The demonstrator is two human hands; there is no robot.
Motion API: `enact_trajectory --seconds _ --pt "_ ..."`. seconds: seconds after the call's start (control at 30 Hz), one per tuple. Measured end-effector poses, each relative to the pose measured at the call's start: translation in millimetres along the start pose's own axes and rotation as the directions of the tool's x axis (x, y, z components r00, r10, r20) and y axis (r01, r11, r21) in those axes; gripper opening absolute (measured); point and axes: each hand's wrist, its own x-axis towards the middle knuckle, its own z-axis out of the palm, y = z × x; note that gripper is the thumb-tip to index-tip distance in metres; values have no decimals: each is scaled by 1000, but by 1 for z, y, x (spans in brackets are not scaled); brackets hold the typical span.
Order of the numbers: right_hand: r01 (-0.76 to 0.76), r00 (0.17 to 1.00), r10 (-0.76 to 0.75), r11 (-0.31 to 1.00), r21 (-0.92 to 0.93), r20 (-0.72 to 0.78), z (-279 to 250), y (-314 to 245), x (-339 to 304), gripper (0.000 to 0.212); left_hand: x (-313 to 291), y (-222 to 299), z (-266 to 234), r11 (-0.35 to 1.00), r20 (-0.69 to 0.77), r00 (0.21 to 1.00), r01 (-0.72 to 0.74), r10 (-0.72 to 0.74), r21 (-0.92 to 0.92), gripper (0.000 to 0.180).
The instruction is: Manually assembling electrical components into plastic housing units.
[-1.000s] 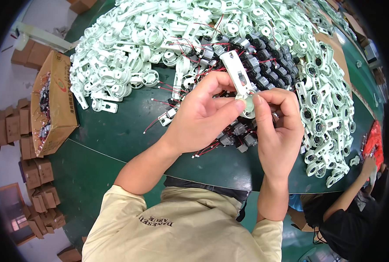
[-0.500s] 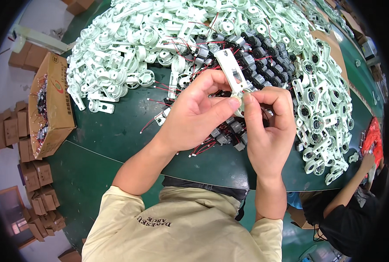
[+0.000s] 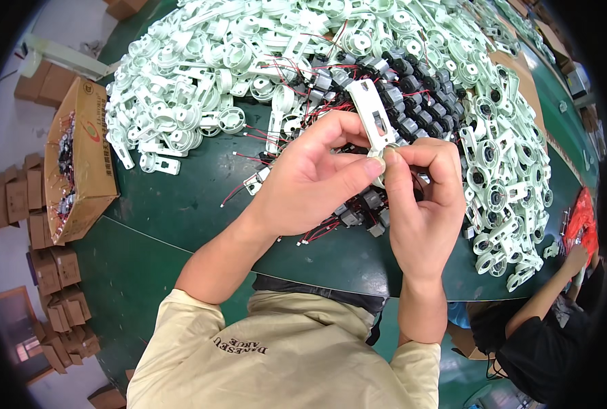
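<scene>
A pale green plastic housing (image 3: 369,109) with a long slotted handle is raised above the table between both hands. My left hand (image 3: 313,174) is closed round its lower end, the thumb pressed against the near side. My right hand (image 3: 422,184) pinches the same end with thumb and forefinger, its fingertips meeting the left thumb. The round part of the housing is mostly covered by fingers. Behind and beneath the hands lie small grey and black motors (image 3: 412,102) with thin red wires.
A big heap of pale green housings (image 3: 201,82) covers the far table. Housings with black round parts fitted (image 3: 494,184) pile up at the right. A cardboard box of motors (image 3: 88,163) stands left. At far right, another person's hand (image 3: 576,258) touches a red bag (image 3: 581,221).
The housing has shifted slightly right and tilts a little differently between my hands. Both hands keep their grip on it.
</scene>
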Motion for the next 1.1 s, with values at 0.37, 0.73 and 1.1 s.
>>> enact_trajectory --seconds 0.37,0.73,1.1 --pt "-210 953 184 974 84 239 -22 -2 7 23 4 7 -9 1000 -150 988 -24 23 -5 29" --pt "-205 865 70 953 222 498 -33 -6 7 27 5 17 -11 996 -228 972 -71 57 -50 29" --pt "-42 968 61 995 -86 242 -29 -4 13 24 3 16 -12 988 -164 975 -137 148 74 38"
